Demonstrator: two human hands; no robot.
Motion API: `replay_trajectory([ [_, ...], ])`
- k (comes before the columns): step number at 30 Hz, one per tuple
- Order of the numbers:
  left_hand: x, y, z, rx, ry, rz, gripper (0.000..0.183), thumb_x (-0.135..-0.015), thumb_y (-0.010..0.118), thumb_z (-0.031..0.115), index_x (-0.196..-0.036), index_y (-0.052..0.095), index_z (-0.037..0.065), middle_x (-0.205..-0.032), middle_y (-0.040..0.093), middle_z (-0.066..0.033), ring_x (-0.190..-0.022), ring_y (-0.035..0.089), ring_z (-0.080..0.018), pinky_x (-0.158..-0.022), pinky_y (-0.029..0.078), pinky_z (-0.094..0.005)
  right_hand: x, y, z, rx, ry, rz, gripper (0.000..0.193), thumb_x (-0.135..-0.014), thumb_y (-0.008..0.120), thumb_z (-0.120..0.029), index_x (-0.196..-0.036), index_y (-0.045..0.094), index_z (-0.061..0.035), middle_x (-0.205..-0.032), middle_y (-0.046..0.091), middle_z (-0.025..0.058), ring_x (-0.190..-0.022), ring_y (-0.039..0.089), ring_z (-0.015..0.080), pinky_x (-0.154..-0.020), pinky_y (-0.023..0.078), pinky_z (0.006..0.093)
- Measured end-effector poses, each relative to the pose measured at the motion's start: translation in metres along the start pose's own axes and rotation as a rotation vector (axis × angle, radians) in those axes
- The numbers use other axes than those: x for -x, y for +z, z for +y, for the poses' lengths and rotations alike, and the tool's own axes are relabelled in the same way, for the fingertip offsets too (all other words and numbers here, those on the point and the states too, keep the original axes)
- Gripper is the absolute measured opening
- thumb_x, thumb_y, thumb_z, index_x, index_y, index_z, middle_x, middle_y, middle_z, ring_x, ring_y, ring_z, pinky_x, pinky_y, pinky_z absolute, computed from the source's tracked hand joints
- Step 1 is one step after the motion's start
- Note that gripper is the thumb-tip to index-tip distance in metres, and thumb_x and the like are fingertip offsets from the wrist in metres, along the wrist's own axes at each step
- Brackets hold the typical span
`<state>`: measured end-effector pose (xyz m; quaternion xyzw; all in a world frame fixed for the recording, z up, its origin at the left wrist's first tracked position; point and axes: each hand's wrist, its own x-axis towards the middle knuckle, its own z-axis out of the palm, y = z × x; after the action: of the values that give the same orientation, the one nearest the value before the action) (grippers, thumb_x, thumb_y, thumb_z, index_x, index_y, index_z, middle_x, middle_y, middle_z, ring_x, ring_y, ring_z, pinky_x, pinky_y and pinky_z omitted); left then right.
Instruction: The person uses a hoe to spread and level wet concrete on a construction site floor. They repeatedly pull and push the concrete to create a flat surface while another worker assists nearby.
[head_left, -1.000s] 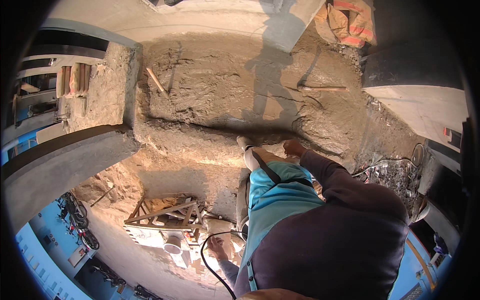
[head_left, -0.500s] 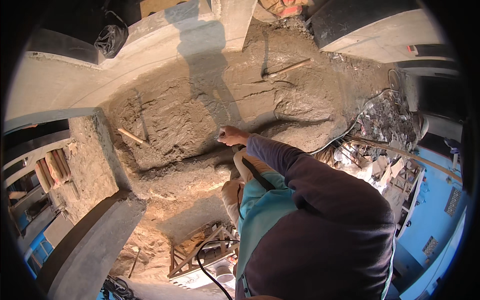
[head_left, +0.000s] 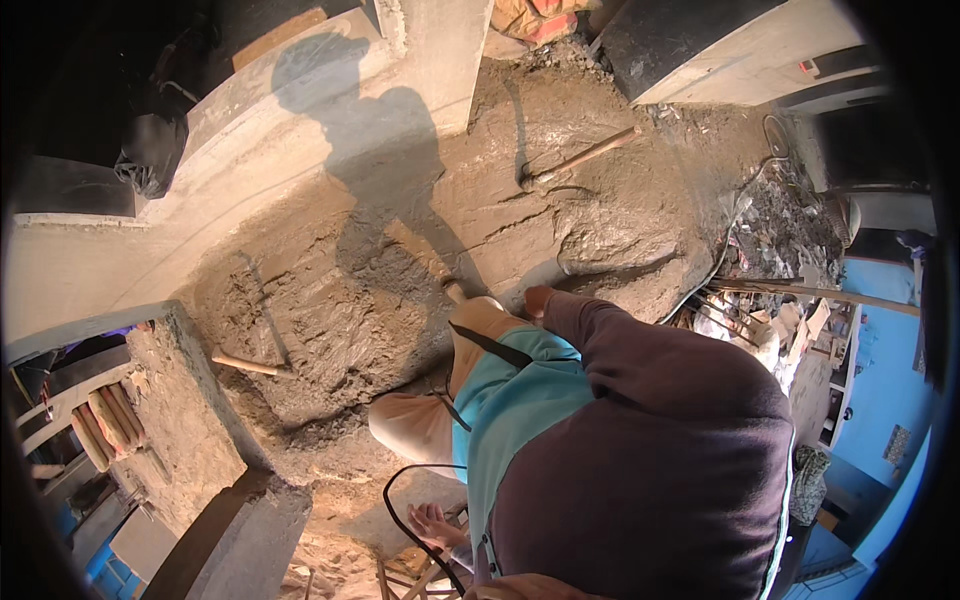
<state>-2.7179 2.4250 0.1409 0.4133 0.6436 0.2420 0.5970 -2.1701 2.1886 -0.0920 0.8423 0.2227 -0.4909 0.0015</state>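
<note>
My left hand shows low in the view beside a black cable, its fingers apart and nothing in them. My right hand is by my right knee, with wet grey-brown mud beyond it. Only its back shows past the dark sleeve; its fingers are hidden. Ahead to the right, a long-handled tool has its wooden handle sticking out of the mud. A second wooden handle slants out of the mud on the left. Neither hand touches these handles.
A low concrete wall borders the mud at the far left, with a black plastic bag on it. A concrete post stands at the near left. On the right lie a pale hose, rubble and a long wooden pole.
My right hand has drawn back and to the right, from over the mud to beside my knee. My left hand has come into view low down. My legs and shadow have shifted.
</note>
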Motion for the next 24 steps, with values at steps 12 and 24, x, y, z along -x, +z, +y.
replay_trajectory([
  [12,-0.091,0.12,0.033,-0.35,-0.225,-0.284,0.042,-0.105,0.056,0.037,-0.131,0.057,0.004,-0.103,0.072,-0.0134,-0.089,0.073,-0.0242,-0.072,0.055,-0.0338,-0.013,-0.173,-0.07,-1.098,-0.165,0.198,0.032,-0.1,0.059,-0.026,-0.119,0.062,-0.0007,-0.095,0.07,0.01,-0.076,0.068,0.0176,-0.062,0.055,0.0329],
  [24,-0.08,0.102,-0.008,0.015,-0.405,0.001,0.022,-0.106,0.055,0.03,-0.094,0.057,0.011,-0.075,0.06,-0.0041,-0.065,0.062,-0.0169,-0.053,0.042,-0.0297,-0.008,-0.107,0.282,0.607,0.039,0.455,0.018,-0.092,0.058,-0.017,-0.092,0.073,-0.0083,-0.078,0.073,0.0171,-0.074,0.072,0.0362,-0.067,0.056,0.0482],
])
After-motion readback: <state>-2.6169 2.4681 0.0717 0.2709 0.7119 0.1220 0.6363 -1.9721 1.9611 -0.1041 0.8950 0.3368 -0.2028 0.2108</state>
